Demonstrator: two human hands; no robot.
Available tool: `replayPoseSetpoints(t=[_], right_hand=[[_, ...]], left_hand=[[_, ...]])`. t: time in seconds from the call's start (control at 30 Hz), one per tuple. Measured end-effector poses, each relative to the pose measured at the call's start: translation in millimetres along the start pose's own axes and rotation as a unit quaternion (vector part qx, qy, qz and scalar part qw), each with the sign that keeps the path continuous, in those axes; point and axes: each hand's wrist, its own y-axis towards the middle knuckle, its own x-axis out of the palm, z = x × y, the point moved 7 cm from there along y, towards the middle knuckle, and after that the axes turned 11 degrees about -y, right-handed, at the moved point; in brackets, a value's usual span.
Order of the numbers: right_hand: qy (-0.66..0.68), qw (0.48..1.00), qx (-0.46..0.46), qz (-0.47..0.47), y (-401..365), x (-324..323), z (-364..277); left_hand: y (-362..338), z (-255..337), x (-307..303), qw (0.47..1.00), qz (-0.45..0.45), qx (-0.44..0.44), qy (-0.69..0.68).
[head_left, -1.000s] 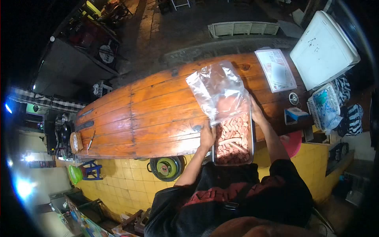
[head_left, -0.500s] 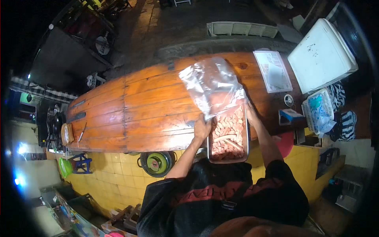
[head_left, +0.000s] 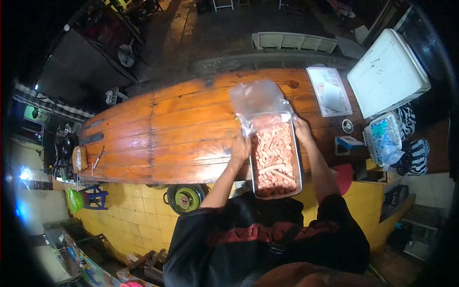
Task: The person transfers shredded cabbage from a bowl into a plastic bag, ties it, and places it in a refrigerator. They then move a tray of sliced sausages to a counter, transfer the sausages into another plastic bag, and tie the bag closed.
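Observation:
A rectangular metal tray (head_left: 297, 172) filled with pinkish cut food pieces, like sliced sausage, sits at the table's near edge, its front end close to my body. A clear plastic bag (head_left: 260, 98) lies over the tray's far end and spreads onto the table beyond. At the tray's left rim, my left hand (head_left: 240, 147) is closed at the bag's left edge. My right hand (head_left: 302, 131) grips at the far right corner, where bag and rim meet. Fingertips of both hands are partly hidden. Two longer pale strips (head_left: 275, 168) rest on top of the cut pieces.
The long wooden table (head_left: 191, 129) extends left. On the right are printed sheets (head_left: 330, 93), a white box (head_left: 385, 71), a white basket (head_left: 375, 148) with plastic inside, and a small blue-and-white box (head_left: 350, 142). A green gas cylinder (head_left: 187, 198) stands below the table.
The bag has flattened and its left part has swung right, so it lies straighter beyond the tray. Both hands have shifted slightly farther from my body.

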Motion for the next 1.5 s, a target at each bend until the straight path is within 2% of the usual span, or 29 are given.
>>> replayPoseSetpoints(t=[0.03,0.07,0.1,0.17,0.2,0.27,0.33,0.4,0.43,0.5,0.63,0.7,0.73,0.8,0.87,0.93,1.0,1.03,1.1,1.13,1.17,1.2,1.23,1.27,1.33,1.43,1.5], right_hand=[[0.038,0.999,-0.001,0.004,-16,-5,-7],[0.075,0.997,-0.002,0.007,-28,-6,-11],[0.075,0.997,-0.002,0.005,-35,1,-5],[0.116,0.992,0.053,0.001,-46,19,34],[0.151,0.987,0.050,-0.008,-56,19,25],[0.181,0.978,0.089,-0.051,-66,18,18],[0.210,0.965,0.125,-0.093,-73,13,-2],[0.147,0.980,-0.032,-0.130,-72,1,-47],[0.144,0.980,-0.033,-0.131,-69,0,-46],[0.176,0.965,-0.047,-0.186,-67,5,-46],[0.143,0.977,-0.052,-0.149,-62,14,-28],[0.220,0.962,-0.001,-0.164,-63,21,-28],[0.217,0.962,0.000,-0.168,-59,20,-37],[0.342,0.908,0.132,-0.201,-53,24,-42],[0.316,0.915,0.113,-0.225,-31,17,-53],[0.289,0.921,0.091,-0.246,-16,7,-70],[0.312,0.882,0.165,-0.312,-18,10,-80],[0.310,0.883,0.165,-0.313,-13,9,-77],[0.081,0.936,0.104,-0.326,-3,0,-68],[0.079,0.937,0.104,-0.325,-9,-5,-82],[0.039,0.943,0.099,-0.316,-15,-11,-96],[-0.002,0.947,0.094,-0.308,-20,-17,-109],[-0.012,0.947,0.087,-0.308,-23,-18,-119],[-0.005,0.947,0.079,-0.312,-25,-20,-129],[0.005,0.945,0.066,-0.319,-31,-25,-152],[0.029,0.941,0.059,-0.332,-43,-31,-175],[0.040,0.939,0.054,-0.338,-47,-38,-189]], left_hand=[[-14,4,2,0.997,-0.050,-0.031,-0.048],[-28,10,3,0.997,-0.047,-0.039,-0.036],[-44,1,7,0.999,-0.011,0.008,-0.034],[-58,23,-2,0.995,0.005,-0.067,-0.070],[-64,25,-1,0.995,0.005,-0.072,-0.071],[-78,12,8,0.979,-0.041,-0.191,-0.058],[-73,11,7,0.983,-0.034,-0.171,-0.062],[-69,15,2,0.990,-0.026,-0.137,-0.032],[-68,18,1,0.990,-0.024,-0.138,-0.036],[-67,34,-9,0.985,0.024,-0.100,-0.139],[-70,21,-5,0.983,-0.005,-0.150,-0.104],[-69,10,-3,0.982,-0.011,-0.157,-0.103],[-64,8,-3,0.982,-0.017,-0.159,-0.102],[-53,8,-7,0.982,-0.012,-0.168,-0.089],[-44,21,-17,0.972,-0.039,-0.211,-0.092],[-44,23,-16,0.968,-0.020,-0.221,-0.118],[-44,46,-26,0.960,-0.001,-0.238,-0.145],[-48,45,-22,0.960,0.001,-0.238,-0.148],[-53,47,-20,0.972,0.047,-0.187,-0.133],[-58,44,-18,0.966,0.035,-0.216,-0.140],[-60,42,-21,0.965,0.036,-0.218,-0.143],[-60,44,-20,0.967,-0.007,-0.204,-0.154],[-62,49,-18,0.967,-0.048,-0.191,-0.164],[-65,53,-21,0.966,-0.046,-0.192,-0.167],[-66,56,-18,0.924,-0.067,-0.263,-0.270],[-78,62,-17,0.934,-0.061,-0.255,-0.242],[-77,86,-28,0.931,-0.087,-0.245,-0.255]])
